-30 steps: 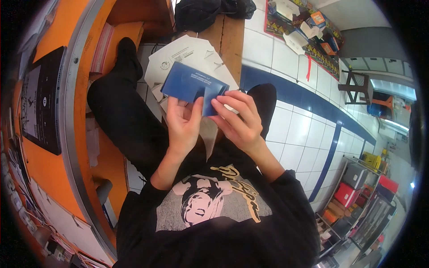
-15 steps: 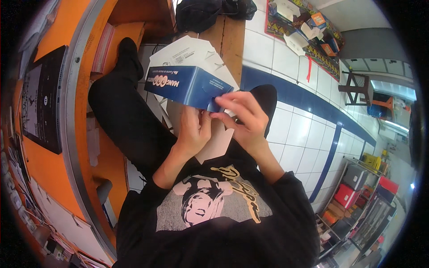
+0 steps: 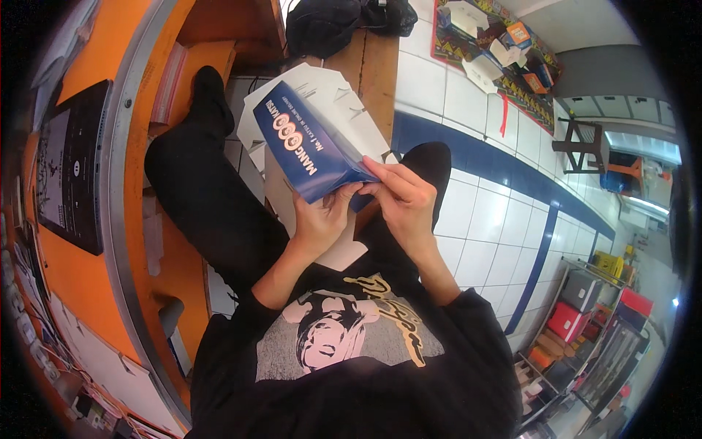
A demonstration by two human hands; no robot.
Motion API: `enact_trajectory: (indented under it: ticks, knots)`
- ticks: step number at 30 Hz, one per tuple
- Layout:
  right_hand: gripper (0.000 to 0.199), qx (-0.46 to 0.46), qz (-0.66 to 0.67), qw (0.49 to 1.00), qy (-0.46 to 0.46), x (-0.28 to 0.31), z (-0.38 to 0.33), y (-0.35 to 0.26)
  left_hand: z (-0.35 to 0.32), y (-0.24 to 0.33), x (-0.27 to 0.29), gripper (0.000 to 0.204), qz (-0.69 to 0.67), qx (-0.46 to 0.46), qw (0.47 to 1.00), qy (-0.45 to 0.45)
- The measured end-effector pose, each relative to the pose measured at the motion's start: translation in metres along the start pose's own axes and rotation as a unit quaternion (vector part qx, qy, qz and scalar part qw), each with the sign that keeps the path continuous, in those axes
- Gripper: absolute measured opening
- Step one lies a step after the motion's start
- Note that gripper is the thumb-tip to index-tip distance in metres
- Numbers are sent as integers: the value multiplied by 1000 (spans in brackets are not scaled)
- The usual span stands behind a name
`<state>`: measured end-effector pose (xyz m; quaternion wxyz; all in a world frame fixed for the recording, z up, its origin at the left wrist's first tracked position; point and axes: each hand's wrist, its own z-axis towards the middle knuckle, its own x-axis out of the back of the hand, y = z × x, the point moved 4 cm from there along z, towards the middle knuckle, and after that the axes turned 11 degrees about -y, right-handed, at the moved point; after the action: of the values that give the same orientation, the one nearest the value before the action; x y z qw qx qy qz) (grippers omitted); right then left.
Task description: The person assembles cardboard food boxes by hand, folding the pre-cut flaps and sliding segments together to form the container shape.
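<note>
A blue printed cardboard box [image 3: 303, 150], partly folded, is held tilted above my lap. My left hand [image 3: 319, 219] is closed on its near lower corner, thumb by the end flap. With fingers pressed together, my right hand [image 3: 401, 201] pinches the flap at the box's right end. Both thumbs almost meet there. Behind and under the box lie flat white cardboard blanks [image 3: 318, 77] with cut flaps. Part of a pale cardboard sheet [image 3: 344, 256] shows below my hands. What is inside the box is hidden.
An orange desk [image 3: 80, 293] with a dark tablet [image 3: 73, 164] runs along the left. A wooden bench [image 3: 376, 69] carries a black bag [image 3: 322, 25]. Several folded boxes [image 3: 486, 66] rest on a patterned mat at the far right. A loaded shelf rack [image 3: 578, 329] stands at right.
The box has turned and tipped, so its long printed side now faces up more fully. My hands stay at its near end, the left thumb now higher by the flap.
</note>
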<state>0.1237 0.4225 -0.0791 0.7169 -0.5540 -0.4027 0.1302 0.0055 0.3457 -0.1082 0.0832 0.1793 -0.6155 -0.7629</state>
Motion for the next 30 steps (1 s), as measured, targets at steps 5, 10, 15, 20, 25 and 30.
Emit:
enact_trajectory:
  ticks: [5,10,15,20,25,30]
  knots:
    - [87,21,162,987,-1,-14,-7,8,-5,-2,-11,30,243,-57,967,-53]
    - [71,-58,401,904,133,11,-4,13,12,27,-6,65,261,-128,951,-101]
    - [65,-19,248,966,-74,25,-16,23,27,17,37,61,32,-112,988,101]
    - [65,-183,361,912,-65,19,-25,40,19,-4,29,46,78,45,992,89]
    - [44,-237,283,929,27,121,34,99,19,-10,16,62,185,43,980,53]
    - [85,-77,249,839,478,303,102,155,25,-10,32,53,6,39,993,109]
